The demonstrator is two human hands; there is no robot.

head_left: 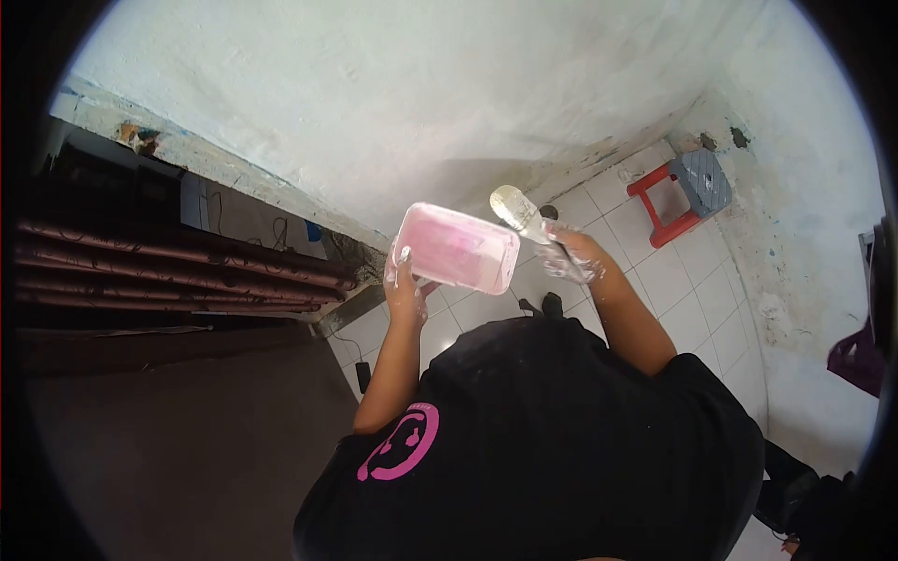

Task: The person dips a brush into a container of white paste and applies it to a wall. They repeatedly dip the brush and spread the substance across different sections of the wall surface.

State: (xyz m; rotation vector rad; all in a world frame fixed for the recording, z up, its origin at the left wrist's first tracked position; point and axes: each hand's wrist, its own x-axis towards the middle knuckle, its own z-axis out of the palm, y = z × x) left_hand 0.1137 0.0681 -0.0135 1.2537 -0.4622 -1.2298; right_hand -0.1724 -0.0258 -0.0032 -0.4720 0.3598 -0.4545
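Near foreground: the wearer's black shirt (552, 439), with a pink print on its left side. Beyond it the two forearms reach forward, hands apart and both smeared white.

Left hand (405, 285): clasped on the left end of a pink tray (458, 245), its thumb lying over the rim. The other fingers are mostly hidden, presumably beneath as a support. The tray's hollow faces the wearer and bears a pale, streaky coating; this attitude probably leaves the contents within view and reach.

Right hand (572, 257): curled around the handle of a broad brush (512, 208), whose exact finger placement is blurred by the white smears. The pale head points far and left, just beyond the tray's far right corner. Holding tray and brush side by side appears to make for a short path between them. Whether the head touches anything behind it cannot be told.

Below and beyond: white floor tiles (659, 271); at left, a gathered reddish-brown curtain (168, 271). At far right, a stool (702, 182) with grey seat and red legs stands near the wall corner, perhaps set there to free standing room. Farthest: the pale, patchy wall (374, 103).
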